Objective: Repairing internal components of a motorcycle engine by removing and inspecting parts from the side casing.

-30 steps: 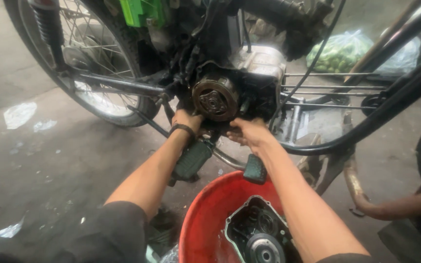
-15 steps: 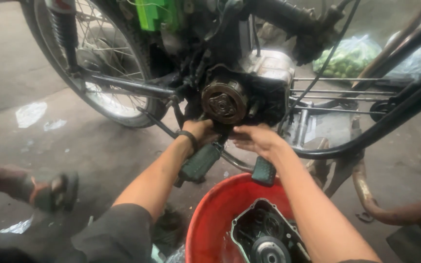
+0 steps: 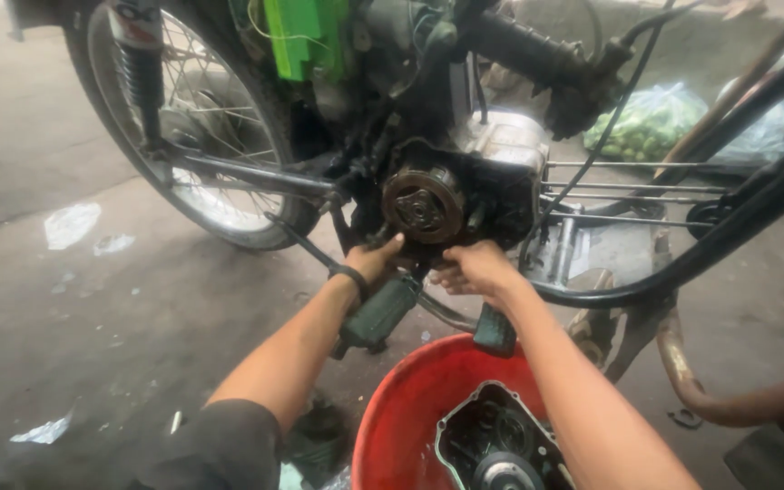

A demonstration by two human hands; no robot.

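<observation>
1. Under the engine (image 3: 465,181) of the motorbike, both our hands are up at the bottom edge of the open side case, right below the round rusty rotor (image 3: 423,203).
2. Left hand (image 3: 376,261), w/ a black band on the wrist: thumb up, fingers curled round smth under the case. Can't tell what exactly, too dark there.
3. Right hand (image 3: 472,269): fingers bent and pressed to the underside of the engine, just beside the left one. Whether it clamps anything, can't tell. The two hands are near each other but not touching.
4. Rotor sits bare in the opened case, centre hub visible, silver cylinder block to its right.
5. Footpegs: the green-grey rubber one (image 3: 379,313) sits right under our left wrist, the black one (image 3: 495,331) under the right wrist.
6. Red plastic basin (image 3: 392,426) on the ground below our arms, w/ the dark engine side cover (image 3: 492,445) lying inside it, inner face up.
7. Rear spoked wheel (image 3: 210,136) off to the left, green plastic part (image 3: 306,36) up top.
8. Clear bag of green fruit (image 3: 651,122) on the concrete behind the bike, upper right.
9. Someone else's arm (image 3: 755,404) shows at the lower right edge, well apart from ours.
</observation>
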